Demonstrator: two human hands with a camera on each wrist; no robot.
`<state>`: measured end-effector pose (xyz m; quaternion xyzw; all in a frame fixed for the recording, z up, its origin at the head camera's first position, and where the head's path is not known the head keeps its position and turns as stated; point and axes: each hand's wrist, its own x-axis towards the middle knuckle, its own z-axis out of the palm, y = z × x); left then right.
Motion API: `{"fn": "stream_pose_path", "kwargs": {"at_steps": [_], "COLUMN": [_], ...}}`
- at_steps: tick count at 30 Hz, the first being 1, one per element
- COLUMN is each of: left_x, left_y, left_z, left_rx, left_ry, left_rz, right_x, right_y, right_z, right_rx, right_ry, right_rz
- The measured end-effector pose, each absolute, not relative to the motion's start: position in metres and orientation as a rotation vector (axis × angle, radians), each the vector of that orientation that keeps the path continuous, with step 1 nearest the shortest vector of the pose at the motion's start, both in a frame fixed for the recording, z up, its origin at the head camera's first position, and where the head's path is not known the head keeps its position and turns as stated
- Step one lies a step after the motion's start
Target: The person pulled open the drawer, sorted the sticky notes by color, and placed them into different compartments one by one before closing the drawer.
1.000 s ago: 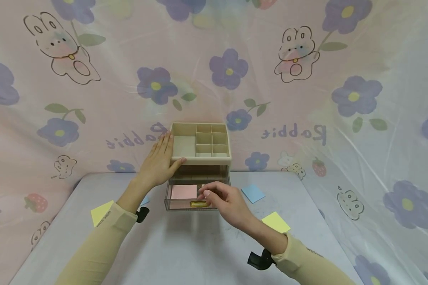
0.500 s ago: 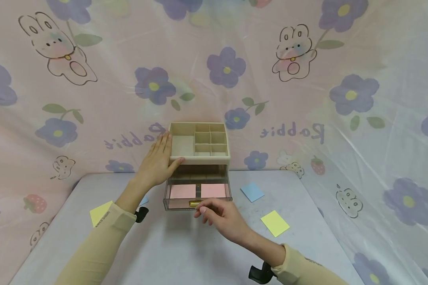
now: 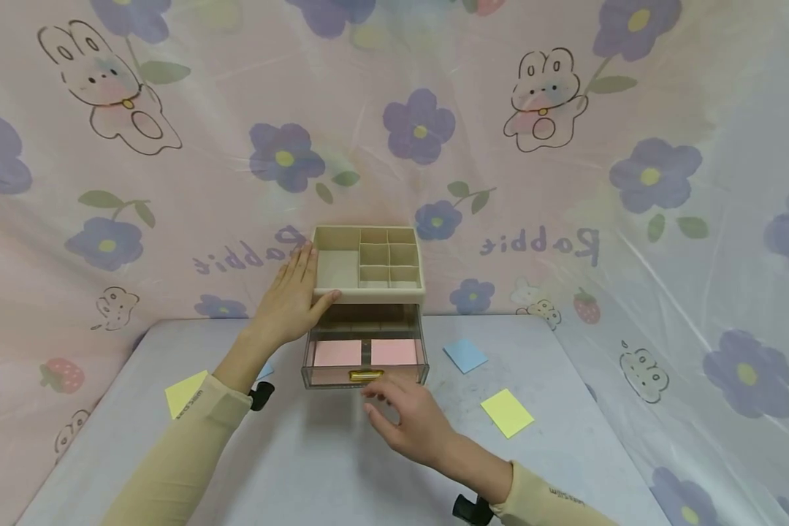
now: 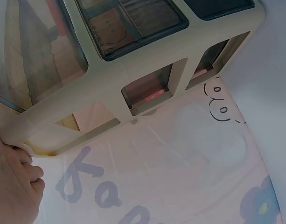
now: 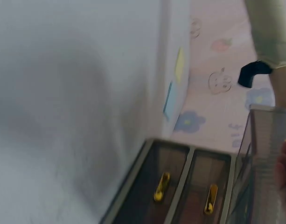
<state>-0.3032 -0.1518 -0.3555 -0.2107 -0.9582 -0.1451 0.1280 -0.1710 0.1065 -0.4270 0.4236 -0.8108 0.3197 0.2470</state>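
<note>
Drawer holds pink notes (right grip loose, empty; left grip flat against organizer).

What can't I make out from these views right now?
Left yellow note: head view, partly covered by the left sleeve.
Left blue note: head view, partly behind the left forearm.
Right hand: right wrist view, cut off by the right edge; contact with the gold handle of the open drawer is unclear.
Left hand: left wrist view, cut off by the left edge.
Contents of the lower drawers: right wrist view, dark, blurred fronts.
</note>
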Motion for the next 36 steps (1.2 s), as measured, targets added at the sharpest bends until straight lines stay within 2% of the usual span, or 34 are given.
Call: {"fn": "stream_pose_path", "kwargs": {"at_steps": [6,12,36], "left_x": [-0.303,-0.304,-0.305], "left_y": [-0.152,-0.152,-0.152], "left_z": [-0.355,-0.355,-0.357], "left_rx": [-0.608,-0.611,-0.605], "left_ry": [-2.787,-2.785,-2.773], "left_rz": [-0.427,-0.419,-0.433], "right_x": [-0.178,-0.183,-0.192], "right_y": [0.105,0.101,0.090], "right_z": [-0.427,-0.428,-0.431], "right_rx": [1.164,1.131,1.113], "right_ry": [-2.045,-1.958,-1.867], "right_rz": [0.495,0.301,0.067]}}
